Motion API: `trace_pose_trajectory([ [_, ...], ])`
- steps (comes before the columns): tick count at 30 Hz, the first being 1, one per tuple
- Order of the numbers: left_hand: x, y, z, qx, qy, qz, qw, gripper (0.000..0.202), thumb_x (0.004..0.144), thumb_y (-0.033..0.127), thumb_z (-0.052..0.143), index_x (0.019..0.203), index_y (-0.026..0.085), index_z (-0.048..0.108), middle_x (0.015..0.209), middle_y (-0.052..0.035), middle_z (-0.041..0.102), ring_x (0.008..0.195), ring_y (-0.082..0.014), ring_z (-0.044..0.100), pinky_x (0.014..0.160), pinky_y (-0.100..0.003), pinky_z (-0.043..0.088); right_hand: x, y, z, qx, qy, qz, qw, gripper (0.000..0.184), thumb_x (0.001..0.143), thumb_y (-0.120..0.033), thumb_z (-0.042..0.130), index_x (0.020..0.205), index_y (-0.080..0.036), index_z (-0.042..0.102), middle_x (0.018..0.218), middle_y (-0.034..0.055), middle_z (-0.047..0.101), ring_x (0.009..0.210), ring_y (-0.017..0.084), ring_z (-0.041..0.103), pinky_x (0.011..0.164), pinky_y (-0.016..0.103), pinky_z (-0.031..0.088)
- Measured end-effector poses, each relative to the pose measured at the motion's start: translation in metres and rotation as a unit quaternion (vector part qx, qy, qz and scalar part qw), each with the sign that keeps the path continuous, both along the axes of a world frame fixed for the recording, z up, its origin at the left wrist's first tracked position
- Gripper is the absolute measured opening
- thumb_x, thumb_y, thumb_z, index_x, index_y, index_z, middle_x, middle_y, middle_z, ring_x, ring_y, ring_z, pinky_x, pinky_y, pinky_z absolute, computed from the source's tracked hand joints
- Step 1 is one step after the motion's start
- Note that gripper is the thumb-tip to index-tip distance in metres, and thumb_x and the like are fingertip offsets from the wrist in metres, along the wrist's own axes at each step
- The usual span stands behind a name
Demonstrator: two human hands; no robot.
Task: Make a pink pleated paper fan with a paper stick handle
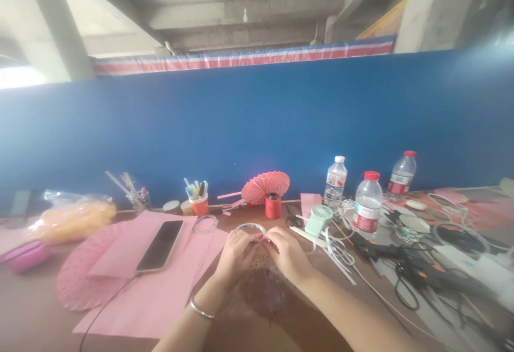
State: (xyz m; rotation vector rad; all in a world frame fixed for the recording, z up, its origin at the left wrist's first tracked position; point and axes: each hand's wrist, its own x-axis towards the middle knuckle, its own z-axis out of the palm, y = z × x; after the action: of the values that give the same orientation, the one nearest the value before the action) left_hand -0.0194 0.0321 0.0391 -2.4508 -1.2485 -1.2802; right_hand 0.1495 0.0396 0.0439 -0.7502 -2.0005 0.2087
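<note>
My left hand [237,253] and my right hand [288,253] meet over the brown table [225,333]. Both have their fingers closed in a pinch, thumbs nearly touching. Something small and pinkish shows between the fingertips, too blurred to name. Just behind my left fingers the rim of a clear ring, like a tape roll [252,227], sticks up; whether I touch it is unclear. Below the hands lies a blurred speckled patch [265,282]. Farther back stand a red thread spool [273,206] and a folded pink paper fan [265,187].
Left: pink paper sheets [160,304], a phone [159,246] with a cable, a scalloped pink paper piece [80,277], a bag of yellow material [76,218]. Behind: a pen cup [198,205], a tape roll [205,224]. Right: a mint handheld fan [319,220], water bottles [368,207], tangled cables [409,266].
</note>
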Motion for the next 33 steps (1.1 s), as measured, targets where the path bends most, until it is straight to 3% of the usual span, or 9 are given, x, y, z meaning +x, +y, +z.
trace_pose_trajectory([
  [4,0.005,0.000,-0.004,-0.079,-0.074,-0.007,0.994,0.015,0.078,0.018,0.050,0.087,0.021,0.062,0.089,-0.0049,0.065,0.088,-0.0187,0.057,0.077,-0.034,0.043,0.002,0.001,0.000,-0.003,-0.030,-0.010,0.999,0.016,0.080,-0.009,0.048,0.084,-0.019,0.059,0.080,0.0051,0.058,0.079,0.019,0.057,0.070,0.030,0.046],
  [9,0.012,0.000,-0.005,-0.164,-0.193,0.005,0.967,0.008,0.067,0.013,0.054,0.069,0.019,0.059,0.077,-0.0020,0.065,0.078,-0.0177,0.059,0.068,-0.028,0.045,-0.002,0.001,-0.002,0.014,-0.057,-0.024,0.998,0.011,0.078,-0.009,0.048,0.076,-0.019,0.054,0.074,0.0034,0.054,0.072,0.018,0.054,0.064,0.028,0.044],
  [19,0.011,0.008,-0.009,-0.178,-0.269,0.012,0.946,0.011,0.072,0.025,0.053,0.069,0.016,0.058,0.065,-0.0001,0.063,0.061,-0.0132,0.057,0.055,-0.021,0.043,-0.012,0.006,0.003,0.064,-0.105,-0.061,0.991,0.013,0.084,-0.011,0.040,0.079,-0.018,0.051,0.075,0.0038,0.052,0.070,0.018,0.048,0.063,0.029,0.036],
  [23,-0.008,0.018,-0.007,-0.148,-0.282,0.074,0.945,0.015,0.072,0.029,0.054,0.067,0.016,0.058,0.063,-0.0003,0.061,0.060,-0.0137,0.056,0.055,-0.023,0.043,-0.011,0.003,0.009,0.079,-0.109,-0.060,0.989,0.016,0.084,-0.011,0.038,0.077,-0.018,0.051,0.073,0.0037,0.051,0.067,0.017,0.047,0.060,0.029,0.036],
  [26,-0.041,0.026,0.002,-0.098,-0.293,0.171,0.936,0.020,0.079,0.031,0.043,0.075,0.015,0.055,0.073,-0.0039,0.061,0.070,-0.0165,0.057,0.063,-0.027,0.044,0.003,-0.001,0.021,0.067,-0.070,-0.057,0.994,0.018,0.085,-0.011,0.037,0.076,-0.018,0.051,0.074,0.0041,0.052,0.069,0.018,0.049,0.064,0.030,0.039],
  [29,-0.071,0.030,0.005,-0.082,-0.248,0.237,0.936,0.021,0.081,0.031,0.041,0.089,0.017,0.055,0.089,-0.0069,0.061,0.085,-0.0201,0.056,0.074,-0.032,0.043,0.024,-0.006,0.045,0.058,0.013,-0.057,0.997,0.013,0.086,-0.015,0.041,0.081,-0.019,0.053,0.079,0.0048,0.055,0.074,0.018,0.052,0.068,0.031,0.042],
  [33,-0.080,0.028,-0.006,-0.127,-0.114,0.260,0.950,0.007,0.072,0.020,0.053,0.076,0.017,0.058,0.092,-0.0088,0.060,0.096,-0.0263,0.051,0.087,-0.042,0.035,0.047,-0.019,0.088,0.084,0.100,-0.107,0.986,0.011,0.084,-0.019,0.047,0.088,-0.020,0.056,0.085,0.0048,0.057,0.073,0.017,0.053,0.065,0.030,0.044],
])
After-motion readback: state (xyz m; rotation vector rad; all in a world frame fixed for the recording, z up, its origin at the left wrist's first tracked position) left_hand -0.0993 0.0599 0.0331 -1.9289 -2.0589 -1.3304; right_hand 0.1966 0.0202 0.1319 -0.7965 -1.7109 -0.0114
